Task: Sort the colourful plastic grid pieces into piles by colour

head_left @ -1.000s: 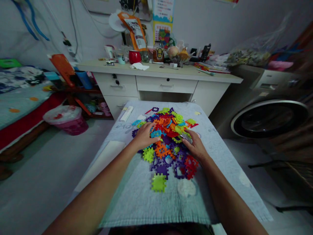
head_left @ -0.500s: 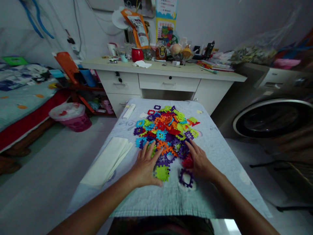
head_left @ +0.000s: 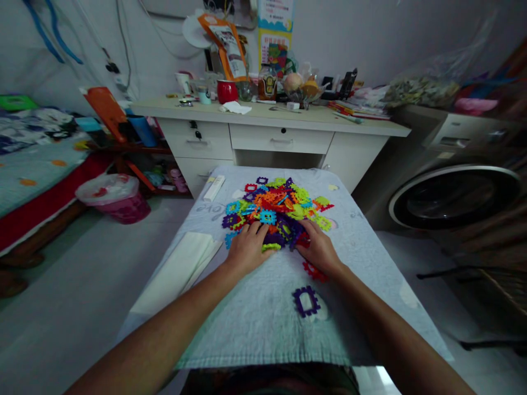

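Note:
A heap of colourful interlocking plastic pieces [head_left: 280, 198] lies on the cloth-covered table. My left hand [head_left: 247, 250] is curled over the heap's near left side, its thumb by a lime-green piece [head_left: 270, 247]. From the near right, my right hand [head_left: 321, 252] closes round purple and red pieces, its fingertips partly hidden among them. Pieces are pressed together between both hands. A red toothed piece [head_left: 315, 271] lies under the right wrist. Closer to me, a purple square frame piece [head_left: 306, 302] lies flat, apart from the heap.
A folded white cloth [head_left: 175, 271] lies along the table's left side, with a white box-like object [head_left: 214, 188] beyond it. Behind the table stands a cluttered desk [head_left: 263, 117]. A washing machine [head_left: 453, 164] is on the right, a pink bin [head_left: 117, 200] on the left.
Both hands have moved forward and their fingers have curled in, pushing the near pieces into the heap. The lime-green piece has shifted away from me and tilted. A red piece now shows below my right hand.

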The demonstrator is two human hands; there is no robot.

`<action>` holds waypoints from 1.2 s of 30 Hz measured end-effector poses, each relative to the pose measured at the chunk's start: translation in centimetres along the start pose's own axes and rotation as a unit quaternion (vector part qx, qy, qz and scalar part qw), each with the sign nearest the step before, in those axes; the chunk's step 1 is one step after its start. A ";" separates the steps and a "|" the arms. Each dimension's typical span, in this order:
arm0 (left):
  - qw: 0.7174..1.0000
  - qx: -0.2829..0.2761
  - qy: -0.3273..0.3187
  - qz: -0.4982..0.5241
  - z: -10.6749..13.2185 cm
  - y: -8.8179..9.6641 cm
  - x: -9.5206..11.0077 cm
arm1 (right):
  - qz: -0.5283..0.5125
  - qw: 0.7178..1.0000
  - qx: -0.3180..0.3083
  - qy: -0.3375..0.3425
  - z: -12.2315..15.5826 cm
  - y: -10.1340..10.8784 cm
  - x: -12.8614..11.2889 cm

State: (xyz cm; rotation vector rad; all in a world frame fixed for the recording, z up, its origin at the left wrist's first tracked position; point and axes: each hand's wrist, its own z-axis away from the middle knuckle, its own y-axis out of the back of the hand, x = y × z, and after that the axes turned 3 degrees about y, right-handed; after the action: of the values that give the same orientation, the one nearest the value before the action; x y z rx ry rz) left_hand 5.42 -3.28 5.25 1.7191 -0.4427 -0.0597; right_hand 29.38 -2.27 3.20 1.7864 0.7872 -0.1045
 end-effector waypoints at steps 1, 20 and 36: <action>1.000 0.002 0.001 0.004 -0.6 0.1 0.0 | -0.007 1.000 0.013 -0.009 -0.6 0.1 -0.2; 0.972 0.093 0.086 0.196 -6.4 1.9 -4.2 | -0.024 0.999 0.038 -0.023 -4.5 2.3 -0.4; 0.993 -0.037 0.099 0.056 1.7 -1.3 -3.7 | 0.039 0.984 -0.172 0.027 6.5 2.5 -3.0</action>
State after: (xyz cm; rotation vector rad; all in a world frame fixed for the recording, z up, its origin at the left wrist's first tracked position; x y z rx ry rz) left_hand 1.92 -3.47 2.88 1.6052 -0.3837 0.1733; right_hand 30.47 -9.72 4.19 1.4934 0.7232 0.1256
